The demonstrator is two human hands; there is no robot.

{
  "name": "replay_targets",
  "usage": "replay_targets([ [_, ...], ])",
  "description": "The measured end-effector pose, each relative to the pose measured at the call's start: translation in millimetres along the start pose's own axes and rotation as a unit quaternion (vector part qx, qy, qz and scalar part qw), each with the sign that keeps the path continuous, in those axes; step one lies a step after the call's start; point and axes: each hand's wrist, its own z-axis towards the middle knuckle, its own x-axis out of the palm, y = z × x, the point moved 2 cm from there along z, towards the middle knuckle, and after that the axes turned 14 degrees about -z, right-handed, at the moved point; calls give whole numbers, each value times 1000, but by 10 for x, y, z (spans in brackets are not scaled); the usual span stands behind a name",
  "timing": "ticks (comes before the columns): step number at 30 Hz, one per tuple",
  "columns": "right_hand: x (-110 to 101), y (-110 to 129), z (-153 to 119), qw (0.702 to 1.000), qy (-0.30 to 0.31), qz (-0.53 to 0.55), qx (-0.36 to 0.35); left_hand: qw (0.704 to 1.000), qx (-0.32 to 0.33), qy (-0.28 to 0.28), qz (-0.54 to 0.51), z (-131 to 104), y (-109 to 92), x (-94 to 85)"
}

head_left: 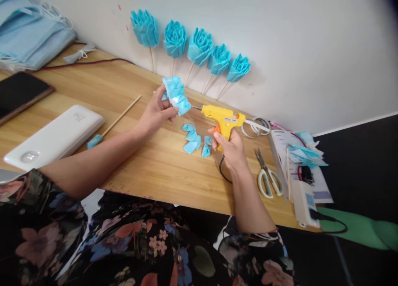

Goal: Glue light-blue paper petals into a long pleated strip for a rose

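Observation:
My left hand (160,112) pinches a strip of folded blue petals (177,94), held up above the table. My right hand (231,149) is wrapped round the handle of a yellow glue gun (222,117), fingers at its orange trigger. The metal nozzle points left, close to the lower right edge of the strip; whether they touch I cannot tell. Below, more folded blue petals (192,139) lie on the wood. A thin stick with a small blue bud (95,141) rests left of my left forearm. Several blue fabric flowers (175,39) on sticks lean against the wall.
Scissors (269,176) lie right of my right forearm. A white power bank (56,134), a phone (21,95) and stacked blue face masks (31,33) occupy the left. A white power strip (306,203) sits at the right edge, near papers and blue scraps (306,149).

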Motion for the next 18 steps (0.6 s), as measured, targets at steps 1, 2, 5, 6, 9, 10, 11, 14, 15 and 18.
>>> replay_targets([
  [1,0,-5,2,1000,-6,1,-5,1000,1,0,-1,-1,-1,0],
  [2,2,-11,3,1000,-7,-4,-9,1000,1,1,-3,-1,-1,-1],
  [5,17,-23,1,999,6,-39,-18,1000,3,5,-9,0,0,-1],
  [6,22,-26,-3,998,8,-51,-19,1000,1,7,-10,1,0,-1],
  [9,30,-33,-13,997,-3,-76,-16,1000,-4,12,-11,1,2,1],
  [10,32,-36,-16,997,-9,-81,-13,1000,-5,12,-12,1,3,2],
  [11,34,-40,-18,996,-16,-84,-11,1000,-6,11,-13,1,3,4],
  [14,46,-50,-23,995,-27,-94,-3,1000,-10,12,-17,0,5,10],
  [15,52,-51,-24,995,-29,-98,-2,1000,-11,12,-17,-1,4,12],
  [18,68,-43,-27,994,-32,-106,-1,1000,-13,14,-19,-5,-3,18],
])
